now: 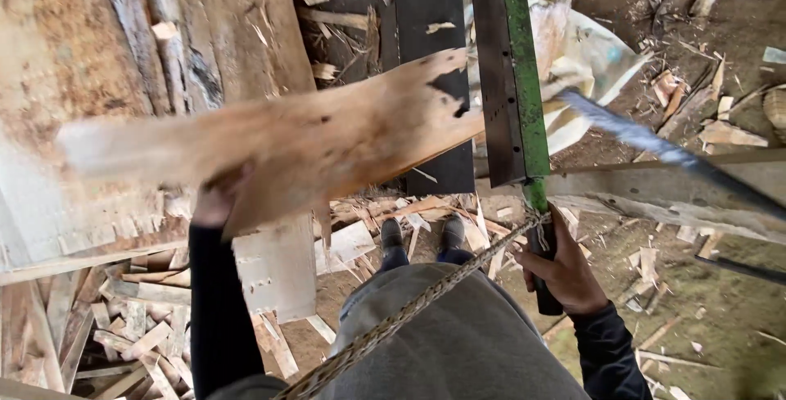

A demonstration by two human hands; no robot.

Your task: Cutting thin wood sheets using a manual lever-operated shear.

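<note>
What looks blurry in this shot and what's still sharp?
Head view: the plank in the left hand is smeared by motion, as is the blue-grey streak at right; the right hand on the green lever, and the rope, are sharp.

Wood offcuts point(131, 334) and crumpled sacking point(589, 56) litter the ground.

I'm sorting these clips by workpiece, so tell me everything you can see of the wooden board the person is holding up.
The wooden board is a long, flat, pale tan plank of rough wood with dark knots, small holes and a splintered, notched far end. It is motion-blurred, most at its near-left end. It is held nearly level, slanting up to the right, above a floor littered with wood scraps. The left hand grips its lower edge from beneath. Its right end lies close by the green-edged metal blade; contact cannot be told.
</note>
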